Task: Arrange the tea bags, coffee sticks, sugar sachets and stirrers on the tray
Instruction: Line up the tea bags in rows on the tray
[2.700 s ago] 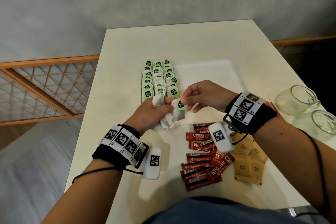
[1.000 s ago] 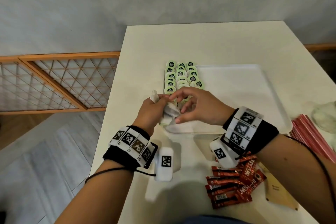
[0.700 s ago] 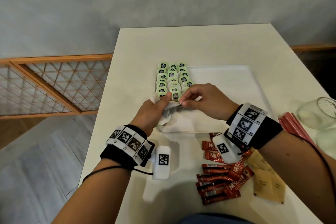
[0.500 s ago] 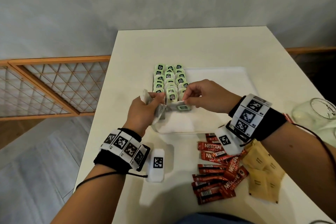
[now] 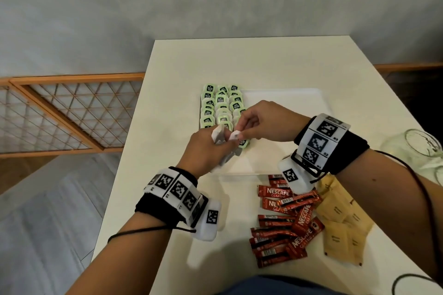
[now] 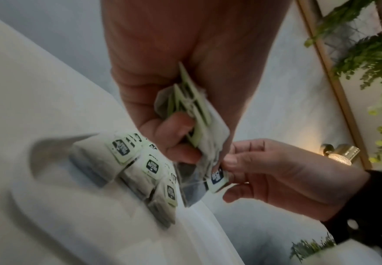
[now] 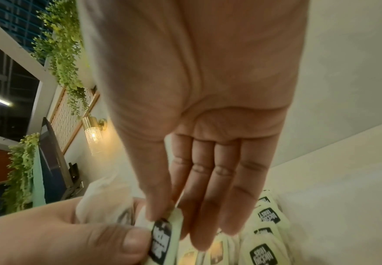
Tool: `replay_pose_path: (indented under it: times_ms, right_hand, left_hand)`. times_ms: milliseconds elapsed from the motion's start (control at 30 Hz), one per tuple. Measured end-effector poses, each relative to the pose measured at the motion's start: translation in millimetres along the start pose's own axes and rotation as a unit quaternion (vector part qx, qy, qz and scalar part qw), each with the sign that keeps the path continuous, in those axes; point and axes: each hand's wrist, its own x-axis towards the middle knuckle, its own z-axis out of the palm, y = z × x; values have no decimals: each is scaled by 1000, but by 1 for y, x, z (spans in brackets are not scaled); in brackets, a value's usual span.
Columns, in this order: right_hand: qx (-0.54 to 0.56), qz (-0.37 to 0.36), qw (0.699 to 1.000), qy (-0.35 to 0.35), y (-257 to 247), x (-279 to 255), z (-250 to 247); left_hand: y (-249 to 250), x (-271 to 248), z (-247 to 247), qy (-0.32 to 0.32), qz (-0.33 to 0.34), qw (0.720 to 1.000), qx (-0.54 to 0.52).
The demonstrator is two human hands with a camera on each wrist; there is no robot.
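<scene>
Over the near left corner of the white tray (image 5: 287, 103), my left hand (image 5: 215, 141) grips a bundle of tea bags (image 6: 192, 114). My right hand (image 5: 237, 130) meets it from the right and pinches the green tag (image 7: 161, 238) of one bag in the bundle between thumb and forefinger. Several tea bags with green tags (image 5: 221, 105) lie in three rows along the tray's left side. Red coffee sticks (image 5: 285, 218) and brown sugar sachets (image 5: 342, 223) lie loose on the table in front of the tray.
Two glass jars (image 5: 422, 148) stand at the table's right edge. The tray's right half (image 5: 299, 112) is bare. A wooden lattice railing (image 5: 72, 112) runs left of the table, with floor below it.
My right hand set a tea bag down at the near end of the rows, then came back to the bundle and pinched another tag. The left hand stayed put with the bundle.
</scene>
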Motion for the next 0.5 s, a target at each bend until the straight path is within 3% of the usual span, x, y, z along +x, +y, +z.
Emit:
replay_pose_path:
  times_ms: [100, 167, 267, 367, 500]
  right_hand:
    - [-6, -3, 999, 35, 8, 2, 3]
    - [-18, 0, 999, 42, 11, 4, 6]
    - [-32, 16, 999, -15, 11, 6, 14]
    - [-31, 31, 999, -27, 9, 14, 29]
    - [-28, 43, 998, 34, 8, 33, 45]
  left_hand:
    - [-4, 1, -8, -2, -41, 999, -9]
    - [-10, 5, -23, 42, -82, 995, -34]
    - [-22, 10, -46, 105, -141, 980, -92]
    - [-29, 9, -51, 105, -158, 977, -97]
    - [-33, 6, -46, 103, -158, 979, -82]
